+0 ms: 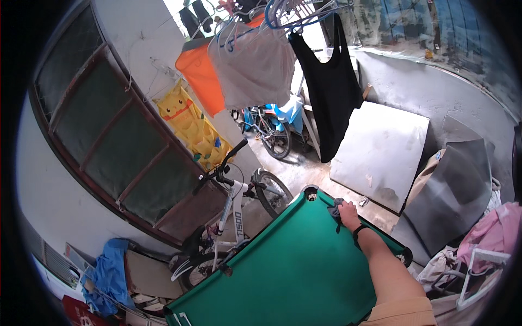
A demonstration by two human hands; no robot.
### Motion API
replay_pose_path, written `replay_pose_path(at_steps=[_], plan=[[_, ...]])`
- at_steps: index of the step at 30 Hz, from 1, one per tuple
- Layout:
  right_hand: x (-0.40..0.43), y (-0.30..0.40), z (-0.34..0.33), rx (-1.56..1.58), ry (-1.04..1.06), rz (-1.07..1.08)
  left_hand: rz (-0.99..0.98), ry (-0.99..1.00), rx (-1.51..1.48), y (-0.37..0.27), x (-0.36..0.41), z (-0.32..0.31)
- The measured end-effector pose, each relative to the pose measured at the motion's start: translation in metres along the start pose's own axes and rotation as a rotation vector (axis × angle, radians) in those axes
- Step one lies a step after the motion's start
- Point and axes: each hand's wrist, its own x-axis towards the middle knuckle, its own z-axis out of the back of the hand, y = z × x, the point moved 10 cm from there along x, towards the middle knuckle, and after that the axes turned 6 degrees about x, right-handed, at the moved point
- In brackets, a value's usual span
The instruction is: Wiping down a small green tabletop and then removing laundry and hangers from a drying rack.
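My right hand (349, 214) grips a dark grey cloth (335, 210) at the far cushion of a pool table (301, 252) covered in green felt. Part of the cloth hangs over the cushion onto the playing surface. A black band (359, 235) circles the right wrist. Left of the hand is a corner pocket (311, 193); another pocket (403, 256) lies to the right, partly behind my forearm. A side pocket (225, 269) sits on the left rail. White objects (182, 319) rest at the table's near left end. My left hand is out of view.
A white bicycle (237, 212) stands close along the table's left side. Clothes, including a black tank top (332, 89), hang overhead beyond the table. A white board (379, 155) leans at the far right. Pink fabric (491, 236) and a white frame (475, 281) are piled at the right.
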Motion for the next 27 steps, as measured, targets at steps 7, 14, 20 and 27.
replay_pose_path(at_steps=[7,14,20,27], plan=[[-0.02,-0.023,0.013,0.131,0.025,-0.022,-0.072,-0.022,0.05,-0.011,-0.004,0.0],[-0.065,-0.042,0.029,0.039,0.058,-0.045,-0.102,-0.042,0.073,-0.01,-0.011,-0.003],[-0.104,-0.066,0.044,-0.001,0.055,-0.066,-0.14,-0.055,0.094,-0.01,-0.018,-0.005],[-0.144,-0.083,0.068,-0.035,0.047,-0.105,-0.189,-0.065,0.113,-0.005,-0.023,-0.005]])
